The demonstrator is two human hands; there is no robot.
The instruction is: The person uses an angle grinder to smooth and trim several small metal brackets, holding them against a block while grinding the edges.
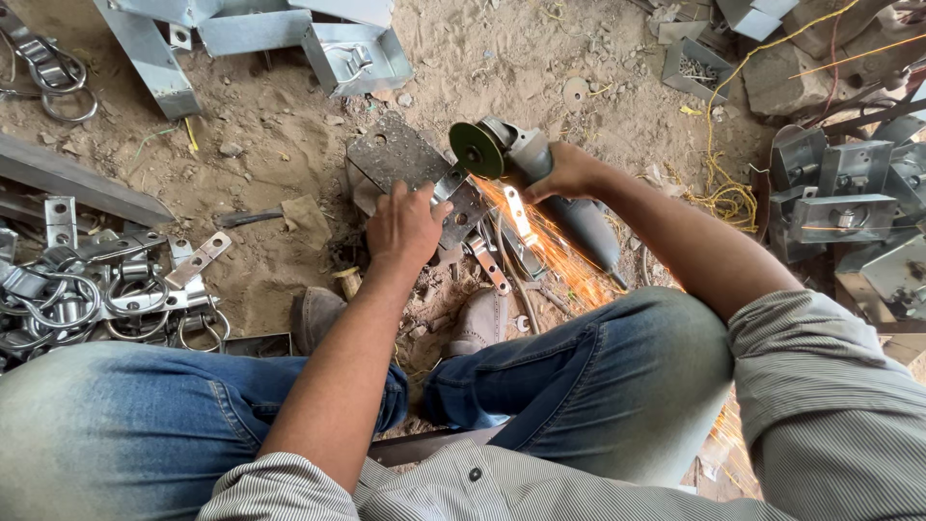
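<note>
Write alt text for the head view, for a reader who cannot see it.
A seated person's right hand holds an angle grinder whose green disc throws orange sparks off a small metal piece that the left hand steadies on sandy ground. Metal brackets and rings lie piled to the left, more metal boxes to the right.

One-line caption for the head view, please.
Seated on sandy ground, right hand runs an angle grinder, throwing sparks, while left hand steadies a metal bracket.
</note>
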